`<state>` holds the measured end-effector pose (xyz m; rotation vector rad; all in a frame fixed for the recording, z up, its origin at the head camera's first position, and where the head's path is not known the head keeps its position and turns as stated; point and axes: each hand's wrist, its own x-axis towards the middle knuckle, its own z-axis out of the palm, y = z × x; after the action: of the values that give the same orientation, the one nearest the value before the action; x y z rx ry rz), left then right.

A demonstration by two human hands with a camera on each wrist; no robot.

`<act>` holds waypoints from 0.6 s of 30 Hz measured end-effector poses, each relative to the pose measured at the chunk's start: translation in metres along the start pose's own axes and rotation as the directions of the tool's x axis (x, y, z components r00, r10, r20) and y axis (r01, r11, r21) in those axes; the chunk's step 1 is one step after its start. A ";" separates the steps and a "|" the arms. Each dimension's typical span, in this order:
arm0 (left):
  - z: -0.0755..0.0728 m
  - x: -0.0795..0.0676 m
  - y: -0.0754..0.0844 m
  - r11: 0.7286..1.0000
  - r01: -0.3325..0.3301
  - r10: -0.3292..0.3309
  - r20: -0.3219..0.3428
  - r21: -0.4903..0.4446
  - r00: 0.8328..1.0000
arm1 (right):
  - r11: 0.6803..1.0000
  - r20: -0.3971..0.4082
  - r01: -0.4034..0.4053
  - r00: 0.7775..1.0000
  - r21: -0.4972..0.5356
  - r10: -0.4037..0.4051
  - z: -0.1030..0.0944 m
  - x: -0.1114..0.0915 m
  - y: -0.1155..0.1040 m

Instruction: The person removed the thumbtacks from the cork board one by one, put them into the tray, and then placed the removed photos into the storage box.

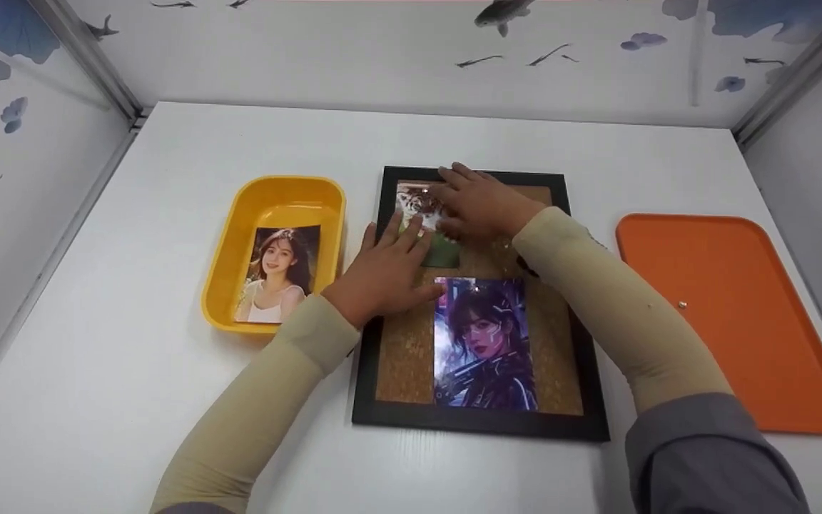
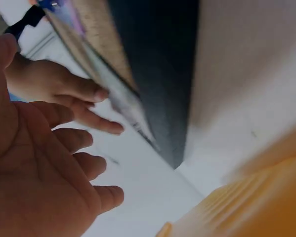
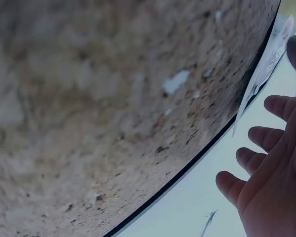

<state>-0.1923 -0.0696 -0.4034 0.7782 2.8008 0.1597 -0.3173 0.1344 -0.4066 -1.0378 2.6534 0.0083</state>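
Observation:
A cork board (image 1: 404, 357) in a black frame lies on the table. A tiger photo (image 1: 419, 203) with a shiny pin near its top edge is on the upper left of the cork. My left hand (image 1: 382, 278) spreads its fingers over the photo's lower left, the thumb near a purple picture of a woman (image 1: 486, 343). My right hand (image 1: 488, 203) lies over the photo's right side, fingers extended toward it. In the right wrist view those fingers (image 3: 232, 187) are loosely bent and hold nothing. A pin (image 1: 477, 289) also shows at the top of the purple picture.
Left of the board stands a yellow tray (image 1: 222, 275) holding a portrait photo (image 1: 279, 278). To the right lies an orange tray (image 1: 746, 343) with one small shiny pin (image 1: 682, 305) on it. Patterned white panels (image 1: 382, 57) enclose the table's back and sides.

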 end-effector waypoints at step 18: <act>0.024 0.039 -0.011 0.998 -0.030 0.027 0.050 0.059 0.998 | 1.000 -0.032 -0.021 0.999 0.004 0.021 -0.007 0.006 0.013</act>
<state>-0.2243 -0.0581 -0.4356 0.8245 2.7604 0.0603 -0.3315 0.1392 -0.4028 -1.0177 2.6918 -0.0083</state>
